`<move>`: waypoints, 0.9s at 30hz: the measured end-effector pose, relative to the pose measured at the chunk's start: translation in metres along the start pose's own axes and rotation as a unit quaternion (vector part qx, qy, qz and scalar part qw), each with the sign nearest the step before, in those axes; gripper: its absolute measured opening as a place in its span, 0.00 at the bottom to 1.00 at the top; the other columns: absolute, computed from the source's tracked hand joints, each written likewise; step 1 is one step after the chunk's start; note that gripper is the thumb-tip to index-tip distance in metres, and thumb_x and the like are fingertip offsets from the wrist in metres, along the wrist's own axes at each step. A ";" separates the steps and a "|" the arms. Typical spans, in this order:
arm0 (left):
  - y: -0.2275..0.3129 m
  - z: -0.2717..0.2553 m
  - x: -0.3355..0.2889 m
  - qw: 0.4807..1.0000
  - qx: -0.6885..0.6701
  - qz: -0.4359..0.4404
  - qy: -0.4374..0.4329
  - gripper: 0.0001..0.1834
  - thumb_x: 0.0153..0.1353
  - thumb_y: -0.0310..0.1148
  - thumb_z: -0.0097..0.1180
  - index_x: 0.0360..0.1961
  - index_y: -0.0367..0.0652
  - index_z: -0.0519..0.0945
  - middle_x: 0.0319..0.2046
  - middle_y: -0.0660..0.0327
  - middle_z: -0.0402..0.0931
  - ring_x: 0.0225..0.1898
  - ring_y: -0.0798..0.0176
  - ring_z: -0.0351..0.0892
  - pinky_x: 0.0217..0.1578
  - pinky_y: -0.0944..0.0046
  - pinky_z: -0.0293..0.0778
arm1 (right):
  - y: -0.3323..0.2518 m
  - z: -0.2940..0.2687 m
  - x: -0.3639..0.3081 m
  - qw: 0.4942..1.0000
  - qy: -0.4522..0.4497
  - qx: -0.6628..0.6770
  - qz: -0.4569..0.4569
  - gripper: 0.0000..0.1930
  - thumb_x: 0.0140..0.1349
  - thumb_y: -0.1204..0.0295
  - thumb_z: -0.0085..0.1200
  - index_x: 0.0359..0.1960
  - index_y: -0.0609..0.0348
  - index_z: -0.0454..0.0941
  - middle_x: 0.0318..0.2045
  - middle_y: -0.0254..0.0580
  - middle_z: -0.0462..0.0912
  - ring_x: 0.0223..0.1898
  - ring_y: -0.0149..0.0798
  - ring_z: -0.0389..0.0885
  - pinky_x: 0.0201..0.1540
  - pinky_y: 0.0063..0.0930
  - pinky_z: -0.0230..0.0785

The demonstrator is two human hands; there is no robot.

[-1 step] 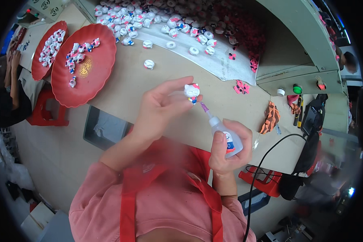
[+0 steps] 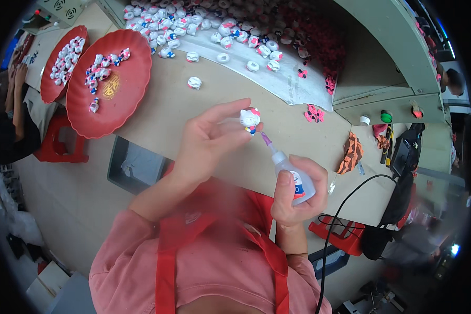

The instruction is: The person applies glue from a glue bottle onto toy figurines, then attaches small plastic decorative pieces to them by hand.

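Observation:
My left hand (image 2: pixel 211 137) pinches a small white cat-shaped figurine (image 2: pixel 249 118) between thumb and fingers. The figurine has a pink bow and a blue and yellow lower part. A translucent squeeze bottle (image 2: pixel 303 180) with a red and blue label sits in my right hand (image 2: pixel 294 201), its fingers wrapped round the body. Its purple nozzle tip (image 2: pixel 265 137) points up and left, just below and right of the figurine, with what looks like a small gap between them. Beyond my hands, a single white figurine part (image 2: pixel 194 82) lies on the table (image 2: pixel 165 112).
A red scalloped plate (image 2: pixel 128 112) with several figurines stands left, beside another red plate (image 2: pixel 49 91) of white parts. White parts (image 2: pixel 167 21) are heaped at the back. Pink pieces (image 2: pixel 314 113), a patterned cloth (image 2: pixel 350 154) and a black cable (image 2: pixel 345 201) lie right. A co-worker's arm (image 2: pixel 19 99) shows far left.

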State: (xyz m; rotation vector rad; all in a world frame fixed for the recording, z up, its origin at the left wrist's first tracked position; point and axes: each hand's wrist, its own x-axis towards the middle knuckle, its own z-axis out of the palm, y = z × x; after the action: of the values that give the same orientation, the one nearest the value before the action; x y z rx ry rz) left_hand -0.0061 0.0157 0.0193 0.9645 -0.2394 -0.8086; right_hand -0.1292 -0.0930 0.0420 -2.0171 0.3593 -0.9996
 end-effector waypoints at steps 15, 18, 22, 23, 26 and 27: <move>0.000 -0.004 -0.001 0.995 0.096 0.007 0.003 0.22 0.53 0.15 0.51 0.52 0.31 0.69 0.45 0.51 0.74 0.45 0.60 0.76 0.47 0.65 0.72 | -0.002 0.006 0.008 0.999 -0.030 -0.011 -0.039 0.13 0.42 0.82 0.55 0.33 0.65 0.72 0.22 0.43 0.78 0.18 0.35 0.77 0.22 0.20 0.68; 0.001 -0.003 0.001 0.994 0.106 0.026 0.002 0.22 0.53 0.15 0.50 0.51 0.31 0.69 0.46 0.50 0.73 0.45 0.60 0.76 0.47 0.65 0.72 | 0.001 0.006 0.011 0.997 -0.037 -0.002 -0.064 0.13 0.42 0.83 0.55 0.33 0.66 0.72 0.20 0.43 0.77 0.17 0.35 0.76 0.21 0.20 0.67; 0.002 -0.002 0.003 0.994 0.111 0.019 0.002 0.22 0.53 0.15 0.50 0.51 0.31 0.69 0.46 0.50 0.73 0.45 0.60 0.76 0.47 0.65 0.72 | 0.003 0.001 0.012 0.998 -0.036 -0.004 -0.052 0.13 0.42 0.83 0.54 0.33 0.66 0.72 0.18 0.41 0.76 0.16 0.34 0.74 0.19 0.20 0.65; 0.002 -0.002 0.004 0.994 0.112 0.019 0.001 0.22 0.53 0.15 0.50 0.51 0.31 0.69 0.46 0.50 0.73 0.45 0.60 0.76 0.47 0.65 0.72 | 0.003 0.000 0.012 0.998 -0.034 -0.003 -0.051 0.13 0.42 0.83 0.54 0.33 0.66 0.72 0.18 0.41 0.76 0.16 0.34 0.74 0.19 0.20 0.65; 0.001 -0.001 0.006 0.998 0.057 -0.031 0.006 0.22 0.53 0.16 0.51 0.51 0.31 0.70 0.46 0.50 0.73 0.45 0.59 0.76 0.46 0.64 0.73 | 0.005 -0.003 0.011 0.999 -0.027 0.000 -0.031 0.13 0.42 0.84 0.54 0.32 0.66 0.72 0.17 0.40 0.75 0.15 0.33 0.73 0.19 0.20 0.64; 0.001 -0.001 0.007 0.998 0.033 -0.044 0.003 0.22 0.53 0.16 0.51 0.51 0.32 0.70 0.46 0.50 0.73 0.45 0.58 0.76 0.46 0.64 0.73 | 0.005 -0.003 0.011 0.999 -0.024 0.000 -0.031 0.13 0.42 0.84 0.54 0.32 0.66 0.72 0.17 0.40 0.75 0.15 0.33 0.73 0.19 0.20 0.64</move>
State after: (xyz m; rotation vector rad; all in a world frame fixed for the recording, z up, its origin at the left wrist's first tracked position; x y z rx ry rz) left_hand -0.0001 0.0117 0.0179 1.0444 -0.2208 -0.8838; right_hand -0.1243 -0.1041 0.0449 -2.0584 0.2728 -0.9870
